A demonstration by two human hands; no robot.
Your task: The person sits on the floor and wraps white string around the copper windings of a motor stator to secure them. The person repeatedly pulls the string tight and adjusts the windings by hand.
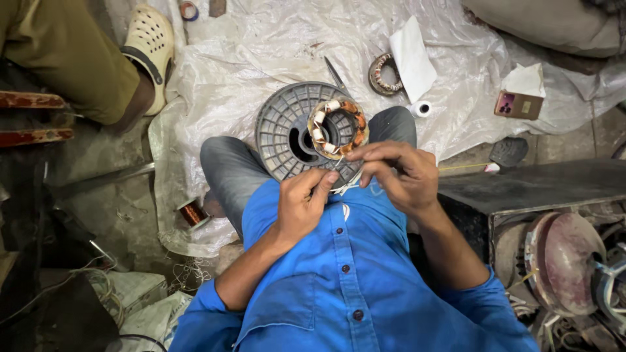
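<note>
Two bare hands meet over the lap of a person in a blue shirt [352,274] and grey trousers, seen from the head camera looking straight down. Resting on the knees is a ring-shaped motor stator [338,126] with copper windings and white wrapped sections; it lies tilted against a grey plastic spool [280,127] just behind it. Thin pale wires [344,184] trail from the stator's lower edge down to the hands. The left hand [301,205] is curled, its thumb and forefinger pressed together on those wires. The right hand [399,173] sits just beside it, fingers bent and closed over the same strands near the stator's rim, fingertips nearly touching the left thumb. A white plastic sheet [261,45] covers the floor ahead. On it lie a second wound stator [382,73], a white paper piece [412,55] partly over it, a small white roll [420,108] and scissors [336,75] poking out behind the spool. A phone [518,104] with a reddish back lies to the right. A reel of copper wire [192,212] stands at the left, and another person's leg with a cream clog [151,42] shows at the upper left.
</note>
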